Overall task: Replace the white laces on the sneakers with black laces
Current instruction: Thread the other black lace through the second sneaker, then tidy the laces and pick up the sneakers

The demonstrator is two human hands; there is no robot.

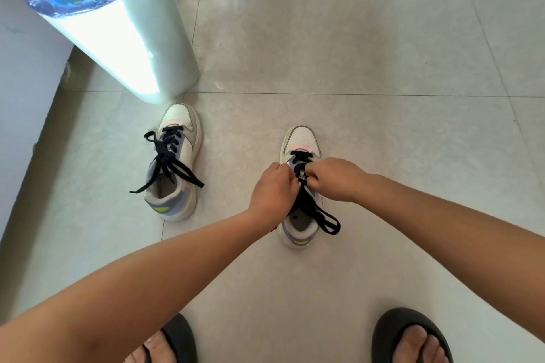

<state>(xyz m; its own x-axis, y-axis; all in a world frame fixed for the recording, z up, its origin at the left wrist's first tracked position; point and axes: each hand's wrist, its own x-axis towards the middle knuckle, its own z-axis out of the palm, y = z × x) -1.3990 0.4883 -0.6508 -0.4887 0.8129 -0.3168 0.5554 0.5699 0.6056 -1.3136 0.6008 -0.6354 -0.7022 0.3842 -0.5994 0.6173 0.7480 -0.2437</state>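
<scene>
over the right sneaker [298,141], the left hand [272,190] and right hand [336,178] each pinch the black lace [320,215], apparently to tie it.

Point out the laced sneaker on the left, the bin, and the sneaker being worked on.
Left sneaker [188,153]: head view, on its white side panel.
Bin [165,47]: head view, on its white wall.
Right sneaker [301,135]: head view, on its toe cap.

Glossy tiled floor [354,38], matt woven black laces [177,168], crinkled plastic bin liner [73,6]
</scene>
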